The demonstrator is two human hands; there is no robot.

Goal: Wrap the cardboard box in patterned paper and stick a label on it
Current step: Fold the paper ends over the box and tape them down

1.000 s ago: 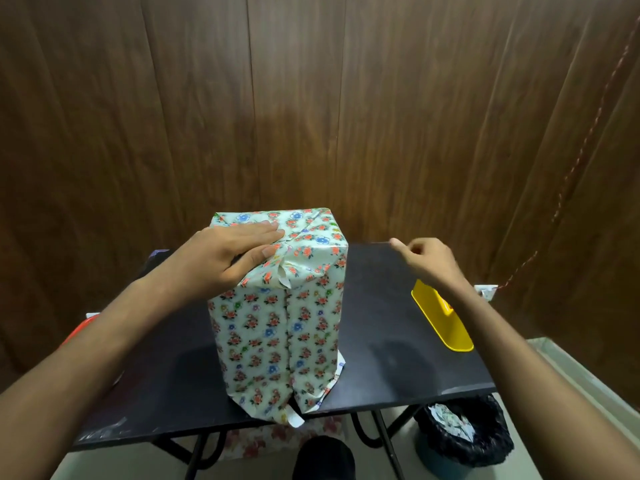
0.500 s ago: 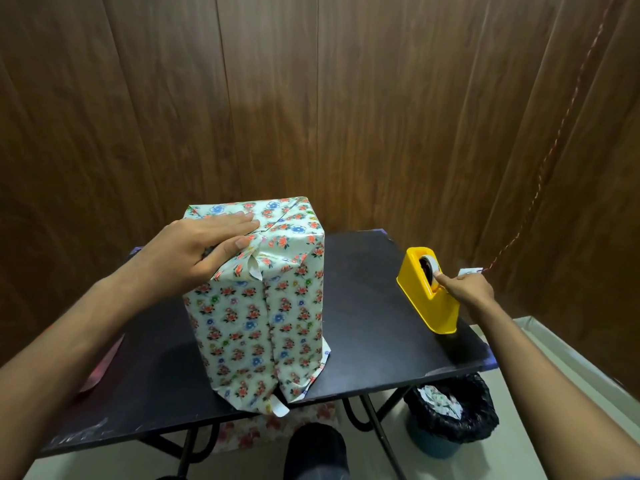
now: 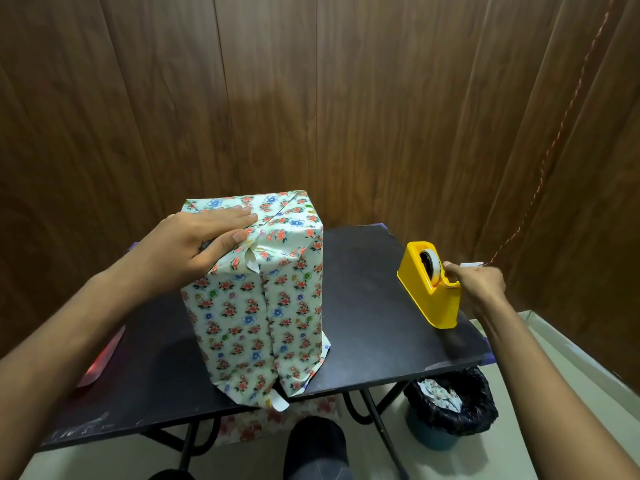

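Our left hand lies flat on top of the wrapped box, fingers straight, pressing down the folded flaps of floral paper. Our right hand reaches to the far right, fingertips pinching at the tape end by the cutter of a yellow tape dispenser.

The box stands upright under the left hand, near the front edge of a matte black tabletop, well apart from the dispenser by the right hand. A paper seam runs down the side facing us, and a small white flap curls out just below the left thumb; another pokes out at the bottom. The paper is cream with small red, blue and green flowers and looks slightly creased at the corners.

Dark wood-grain panels close in the room behind both hands, and a thin reddish cord hangs diagonally above the right hand. Below the right forearm a bin with a black liner holds paper scraps on a pale floor. A red, glossy object, blurred, lies under the left forearm. We read no writing anywhere.
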